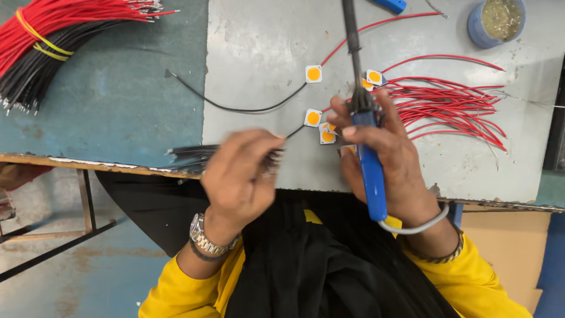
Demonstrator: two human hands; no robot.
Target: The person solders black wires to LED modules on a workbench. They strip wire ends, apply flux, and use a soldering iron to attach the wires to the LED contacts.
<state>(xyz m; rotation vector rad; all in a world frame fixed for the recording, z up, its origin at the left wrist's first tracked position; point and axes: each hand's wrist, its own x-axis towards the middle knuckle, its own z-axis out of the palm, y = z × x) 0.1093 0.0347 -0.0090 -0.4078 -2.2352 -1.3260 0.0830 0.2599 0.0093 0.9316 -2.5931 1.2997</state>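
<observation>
Near the front edge of the metal sheet [265, 53], your right hand [388, 159] grips the soldering iron [368, 159] by its blue handle; the shaft is likely hot. Your left hand [241, 176] clasps a light, floppy bundle of black wires [191, 154].

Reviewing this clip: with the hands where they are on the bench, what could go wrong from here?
The right hand holds the blue-handled soldering iron close above the small square white chips with orange centres; its fingers are near the shaft, so a burn seems possible. The loose red wires lie beside the iron and could scorch. The left hand grips a bundle of thin black wires at the table edge; some might slip off.
</observation>
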